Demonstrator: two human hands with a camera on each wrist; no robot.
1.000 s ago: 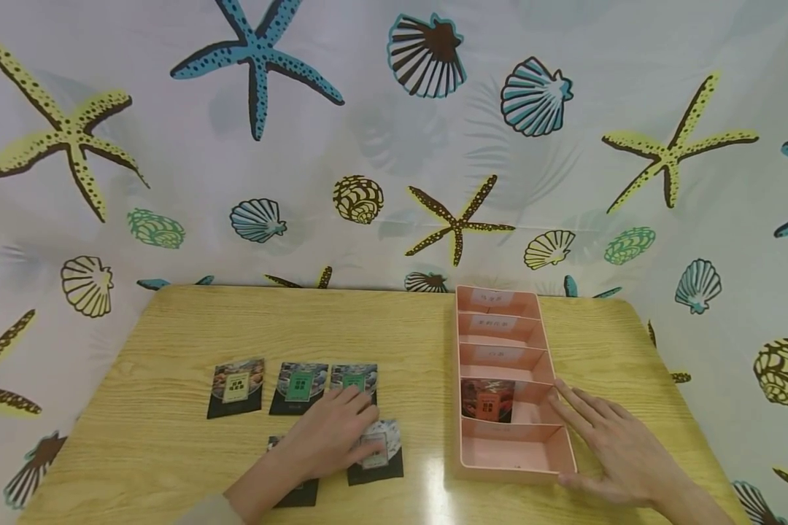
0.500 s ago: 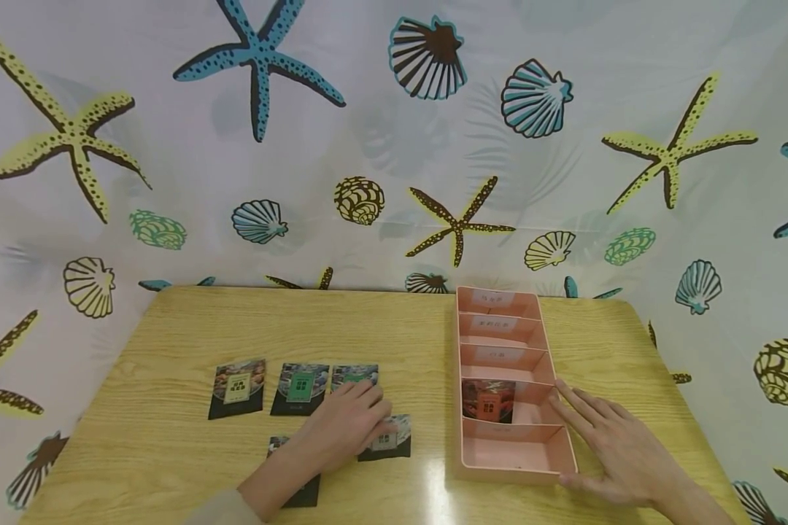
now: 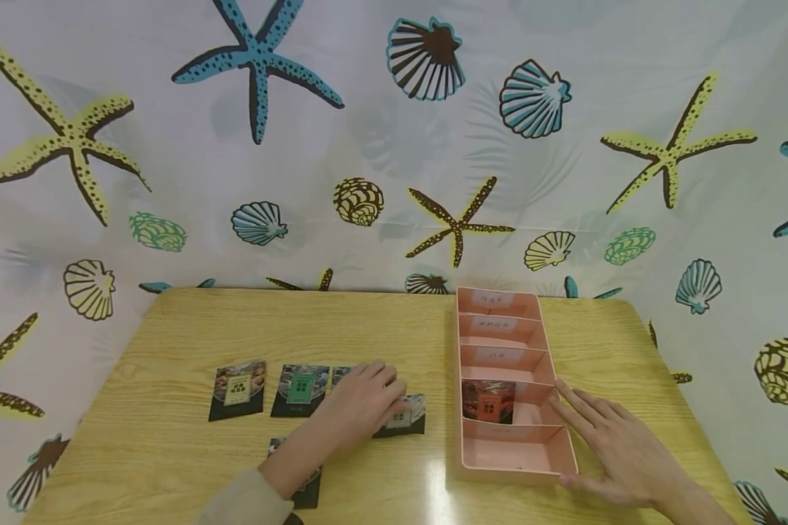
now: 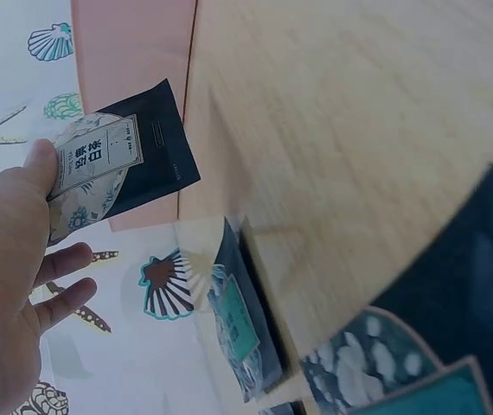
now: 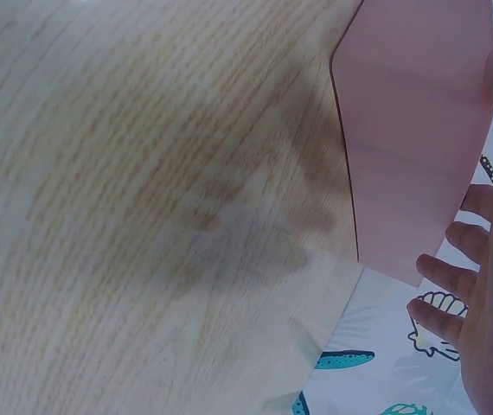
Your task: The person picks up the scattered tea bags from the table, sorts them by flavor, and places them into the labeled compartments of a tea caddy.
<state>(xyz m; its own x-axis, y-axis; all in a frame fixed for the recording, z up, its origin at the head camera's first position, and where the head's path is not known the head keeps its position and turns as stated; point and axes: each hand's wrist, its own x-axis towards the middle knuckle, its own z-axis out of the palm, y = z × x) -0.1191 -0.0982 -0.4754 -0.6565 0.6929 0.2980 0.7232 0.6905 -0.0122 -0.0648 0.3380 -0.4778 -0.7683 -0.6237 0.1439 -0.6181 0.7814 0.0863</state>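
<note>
The left hand (image 3: 362, 397) pinches a white sachet (image 4: 95, 164): the thumb lies on one end of its printed face, whatever presses from behind is hidden, and two other fingers stand free of it. The sachet is tilted, in the gap between these fingers and the box (image 3: 515, 477). The right hand (image 3: 620, 448) rests at the box's right side, fingers long and a little spread, fingertips at the rim, thumb apart at the near corner. Just left of those fingertips, a red sachet (image 3: 488, 401) lies in the second compartment from the near end. Left of the pinching fingers come a green sachet (image 3: 340, 375), partly covered by the hand, then a second green one, then a yellow sachet (image 3: 238, 390). Behind them, under the forearm, a dark sachet (image 3: 310, 492) shows partly. Everything lies on the table (image 3: 368, 328); beyond both hands hangs a shell-print cloth (image 3: 315, 160).
</note>
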